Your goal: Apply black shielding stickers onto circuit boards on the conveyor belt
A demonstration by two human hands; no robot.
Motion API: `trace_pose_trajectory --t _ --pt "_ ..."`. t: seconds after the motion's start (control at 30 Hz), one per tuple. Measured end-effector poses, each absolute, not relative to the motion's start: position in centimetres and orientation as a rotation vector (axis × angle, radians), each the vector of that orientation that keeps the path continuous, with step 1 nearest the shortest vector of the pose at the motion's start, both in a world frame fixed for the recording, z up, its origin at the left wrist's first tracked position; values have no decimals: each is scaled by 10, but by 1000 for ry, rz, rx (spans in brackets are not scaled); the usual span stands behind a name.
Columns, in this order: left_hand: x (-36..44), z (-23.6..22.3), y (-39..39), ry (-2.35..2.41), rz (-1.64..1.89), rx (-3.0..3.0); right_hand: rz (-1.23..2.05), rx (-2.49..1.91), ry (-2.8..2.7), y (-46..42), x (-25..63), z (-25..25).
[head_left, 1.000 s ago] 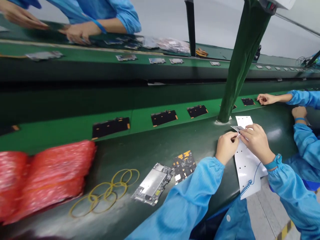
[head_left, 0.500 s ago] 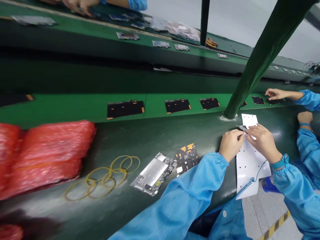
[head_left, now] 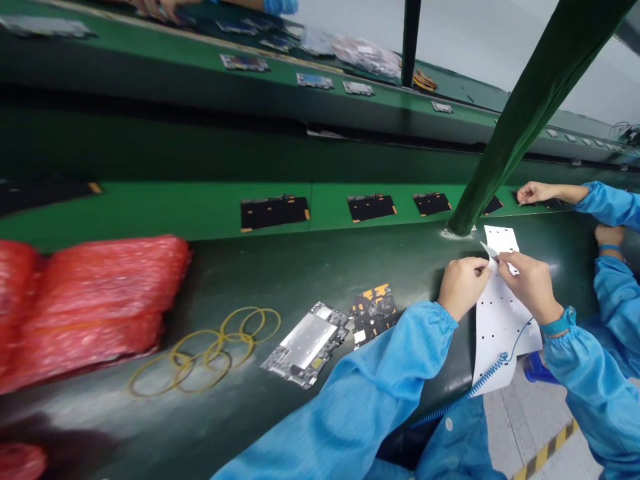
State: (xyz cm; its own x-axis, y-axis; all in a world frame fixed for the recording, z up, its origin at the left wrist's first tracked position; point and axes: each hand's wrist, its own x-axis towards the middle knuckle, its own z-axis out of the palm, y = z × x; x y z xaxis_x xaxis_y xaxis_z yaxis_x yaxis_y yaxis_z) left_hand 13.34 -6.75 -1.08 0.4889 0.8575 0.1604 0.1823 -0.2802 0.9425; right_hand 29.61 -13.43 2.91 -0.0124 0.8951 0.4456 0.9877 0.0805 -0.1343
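On the dark green worktop [head_left: 320, 273], a white sheet with rows of small square holes [head_left: 500, 327] lies just right of two circuit boards [head_left: 307, 353]. The left hand [head_left: 463, 288] and right hand [head_left: 531, 287] are pressed in close, their fingers pinching a small pale flap [head_left: 489, 249] lifted at the sheet's upper part; the rest of the sheet lies flat, so only that small part appears lifted.

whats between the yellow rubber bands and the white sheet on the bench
A silver-shielded circuit board and a black-and-orange circuit board, in the head view.
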Motion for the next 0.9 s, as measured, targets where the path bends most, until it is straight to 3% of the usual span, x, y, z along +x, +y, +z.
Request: trace_pose_trajectory --t 0.43,0.67,0.9 --pt "134 -20 -65 917 752 1490 -30 -1843 -1343 -133 305 29" --pt "158 -21 -46 1024 698 1314 83 -1396 -431 -181 335 73" --pt "160 9 -61 997 845 1370 50 -1486 -439 -240 298 69"
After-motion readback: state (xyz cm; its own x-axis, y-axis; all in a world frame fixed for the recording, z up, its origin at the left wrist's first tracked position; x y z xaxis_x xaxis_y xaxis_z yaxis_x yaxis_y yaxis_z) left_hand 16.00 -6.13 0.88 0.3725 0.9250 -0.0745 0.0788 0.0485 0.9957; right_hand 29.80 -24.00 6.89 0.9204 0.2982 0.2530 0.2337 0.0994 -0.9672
